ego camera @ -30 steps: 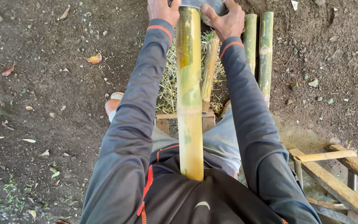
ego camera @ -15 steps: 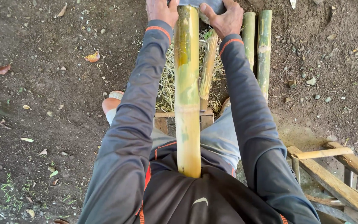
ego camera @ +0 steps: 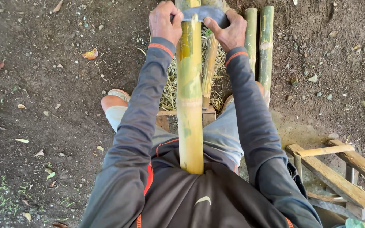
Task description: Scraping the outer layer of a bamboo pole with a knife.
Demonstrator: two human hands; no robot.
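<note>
Two hands are closed on a curved grey blade (ego camera: 199, 14) laid across a long yellow-green bamboo pole (ego camera: 190, 93), which is braced against the torso and slopes away over a wooden frame (ego camera: 186, 115). Scraping appears to be in hand. The left hand (ego camera: 164, 23) and right hand (ego camera: 229, 30) are clamped at the blade's ends; an even pull seems called for.

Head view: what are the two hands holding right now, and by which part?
Both hold a grey curved blade laid across the bamboo pole: left hand grips its left end, right hand its right end.
</note>
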